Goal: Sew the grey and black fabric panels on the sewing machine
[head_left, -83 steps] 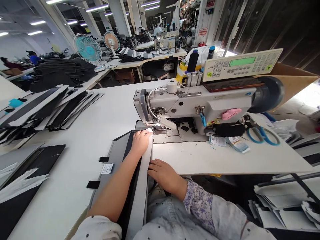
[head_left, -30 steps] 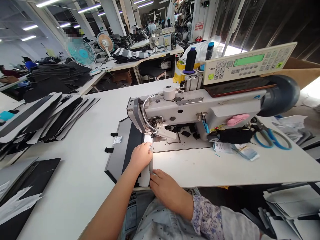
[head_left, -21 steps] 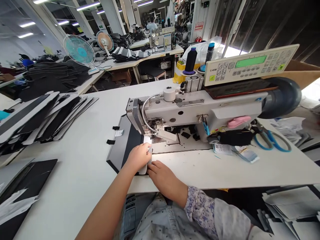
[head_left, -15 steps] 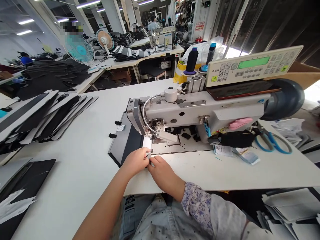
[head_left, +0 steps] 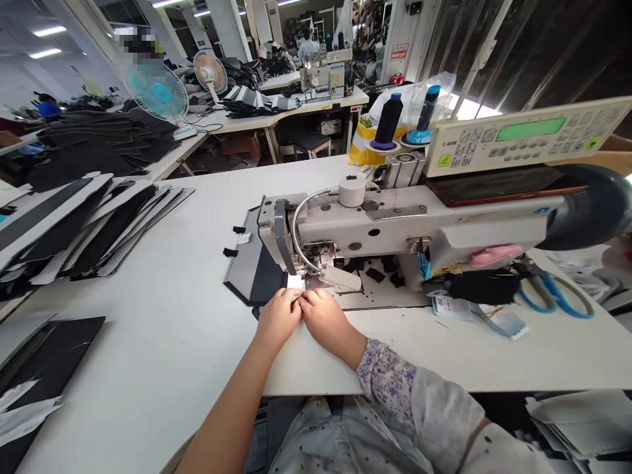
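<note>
A grey-and-black fabric panel (head_left: 241, 271) with dark edging, two black tabs and a white label lies under the head of a sewing machine (head_left: 316, 220). Close in front of the presser foot, my left hand (head_left: 280, 319) has its fingertips pinched on the panel's near edge. My right hand (head_left: 326, 326) meets it there, thumb and fingers also closed on that edge. Both sets of fingertips almost touch, and they hide the bit of material between them. A white strip (head_left: 296, 282) shows at the needle, just beyond the fingers.
Blue-handled scissors (head_left: 563, 296), small labels (head_left: 454, 309) and a black bundle (head_left: 481, 284) lie right of the machine. Thread spools (head_left: 388, 122) stand behind it. Stacks of cut panels (head_left: 99, 230) fill the left, with a dark panel (head_left: 59, 375) at the front left.
The panel has turned and slid slightly away from me under the machine head. Both hands have moved forward with its edge, nearer the needle. The view has shifted a little.
</note>
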The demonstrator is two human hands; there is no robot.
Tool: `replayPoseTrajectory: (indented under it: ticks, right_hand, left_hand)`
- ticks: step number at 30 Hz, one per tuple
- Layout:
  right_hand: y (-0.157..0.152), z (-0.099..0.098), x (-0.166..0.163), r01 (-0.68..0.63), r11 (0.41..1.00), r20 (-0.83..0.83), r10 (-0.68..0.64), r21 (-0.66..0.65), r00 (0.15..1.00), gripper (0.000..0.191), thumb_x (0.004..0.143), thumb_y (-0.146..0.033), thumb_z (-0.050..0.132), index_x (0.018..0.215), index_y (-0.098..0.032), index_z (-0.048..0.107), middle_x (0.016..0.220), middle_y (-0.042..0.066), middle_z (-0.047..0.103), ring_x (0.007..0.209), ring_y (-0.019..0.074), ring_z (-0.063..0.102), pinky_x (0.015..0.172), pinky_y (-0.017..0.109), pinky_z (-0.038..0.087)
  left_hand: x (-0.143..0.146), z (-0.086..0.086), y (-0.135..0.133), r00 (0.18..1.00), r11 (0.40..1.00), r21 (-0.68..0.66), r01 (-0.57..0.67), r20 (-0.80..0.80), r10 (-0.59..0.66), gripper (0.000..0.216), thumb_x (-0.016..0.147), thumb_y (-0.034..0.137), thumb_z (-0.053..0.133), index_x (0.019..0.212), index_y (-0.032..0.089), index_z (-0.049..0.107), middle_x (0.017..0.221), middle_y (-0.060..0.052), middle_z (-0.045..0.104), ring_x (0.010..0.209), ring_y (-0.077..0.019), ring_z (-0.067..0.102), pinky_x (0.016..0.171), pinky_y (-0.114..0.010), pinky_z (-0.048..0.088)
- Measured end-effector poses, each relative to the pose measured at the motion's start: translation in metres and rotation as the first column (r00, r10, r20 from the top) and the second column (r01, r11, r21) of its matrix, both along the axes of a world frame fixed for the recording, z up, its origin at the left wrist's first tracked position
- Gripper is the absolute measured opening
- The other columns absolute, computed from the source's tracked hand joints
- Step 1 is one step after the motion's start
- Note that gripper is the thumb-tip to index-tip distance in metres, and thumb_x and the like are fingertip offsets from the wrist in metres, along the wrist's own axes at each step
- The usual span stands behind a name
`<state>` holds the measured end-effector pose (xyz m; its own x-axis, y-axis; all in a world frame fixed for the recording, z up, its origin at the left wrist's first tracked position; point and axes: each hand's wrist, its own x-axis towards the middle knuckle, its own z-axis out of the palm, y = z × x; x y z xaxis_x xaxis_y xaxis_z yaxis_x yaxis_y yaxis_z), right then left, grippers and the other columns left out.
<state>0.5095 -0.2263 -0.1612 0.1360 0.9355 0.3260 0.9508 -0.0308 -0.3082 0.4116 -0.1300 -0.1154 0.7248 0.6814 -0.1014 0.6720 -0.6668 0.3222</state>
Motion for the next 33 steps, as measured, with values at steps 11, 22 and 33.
replayPoseTrajectory:
  ticks: [11,22,33]
  right_hand:
    - [-0.011,-0.003,-0.004,0.077,0.992,-0.069,-0.07,0.103,0.995,0.023,0.089,-0.012,0.051,0.11,-0.016,0.06,0.121,0.012,0.059,0.112,0.0252,0.05,0.099,0.042,0.042]
    - [-0.012,0.004,-0.005,0.085,0.987,-0.119,-0.069,0.136,0.991,0.025,0.084,-0.006,0.051,0.102,-0.019,0.063,0.115,0.009,0.061,0.109,0.0238,0.052,0.097,0.042,0.043]
    - [-0.02,0.002,-0.007,0.073,0.976,-0.215,-0.028,0.207,0.976,0.026,0.089,-0.008,0.044,0.102,-0.018,0.064,0.105,0.008,0.065,0.1,0.0228,0.057,0.089,0.04,0.047]
  left_hand:
    - [-0.008,-0.023,0.017,0.969,0.903,0.383,0.195,0.066,-0.237,0.043,0.087,0.009,0.04,0.119,0.027,0.063,0.095,-0.006,0.065,0.086,-0.0197,0.061,0.078,-0.031,0.049]
    - [0.005,-0.026,0.045,0.934,0.879,0.43,0.205,0.183,-0.307,0.035,0.082,0.006,0.045,0.105,0.02,0.068,0.101,-0.009,0.065,0.1,-0.023,0.056,0.091,-0.036,0.044]
    - [-0.015,-0.009,0.033,0.952,0.897,0.377,0.231,0.102,-0.288,0.023,0.091,0.026,0.045,0.102,0.021,0.064,0.095,-0.008,0.061,0.089,-0.0222,0.054,0.081,-0.037,0.044]
